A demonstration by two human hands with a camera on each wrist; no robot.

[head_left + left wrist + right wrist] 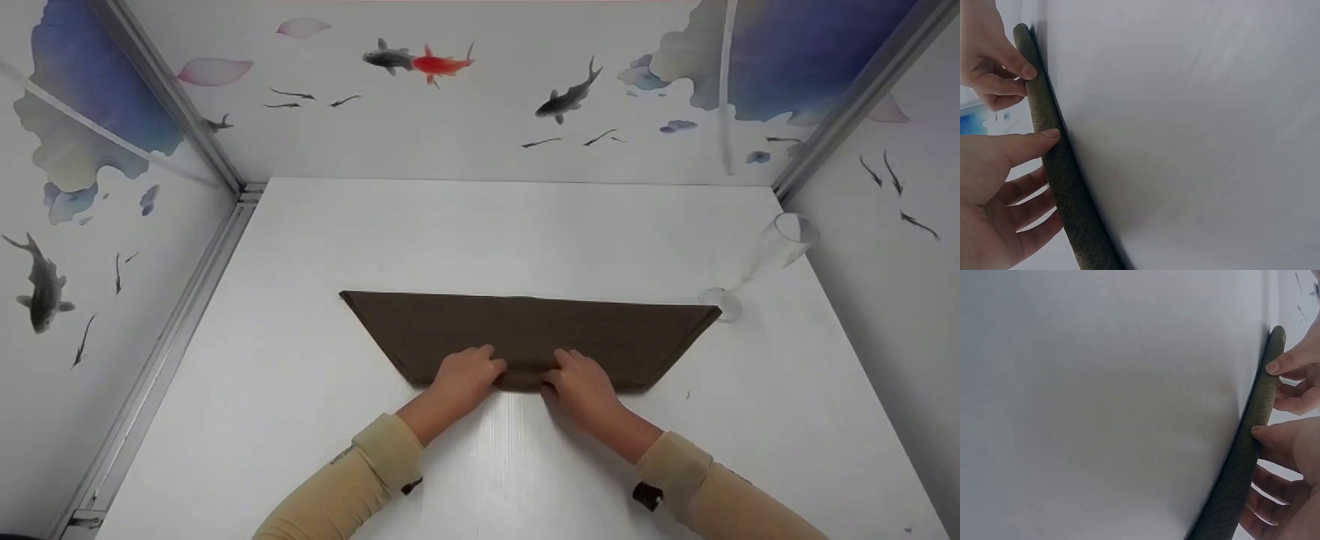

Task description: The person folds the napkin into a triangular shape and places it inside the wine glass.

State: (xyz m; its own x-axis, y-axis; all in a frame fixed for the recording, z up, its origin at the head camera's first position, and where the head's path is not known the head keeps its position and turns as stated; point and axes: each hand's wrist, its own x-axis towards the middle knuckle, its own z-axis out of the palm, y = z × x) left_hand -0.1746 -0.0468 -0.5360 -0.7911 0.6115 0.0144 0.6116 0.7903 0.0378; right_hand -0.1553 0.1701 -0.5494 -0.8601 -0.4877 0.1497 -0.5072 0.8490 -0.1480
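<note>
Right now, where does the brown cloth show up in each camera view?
Head: the brown cloth lies just below center.
Left wrist: the brown cloth slants from upper left to the bottom edge.
Right wrist: the brown cloth slants from upper right to the bottom edge.
Shared landmark: the left hand, touching it in every view.

Walled on three sides around a white table (480, 240)
Shows grey fish (568, 99), a red fish (441, 65) and pink petals (216, 71) on the back wall (465, 150) behind the table, blue blotches (814, 45) there and on the wall to its left (37, 420); runs metal rails (170, 90) up from the table's far corners; gleams palely along the table's near middle
</note>
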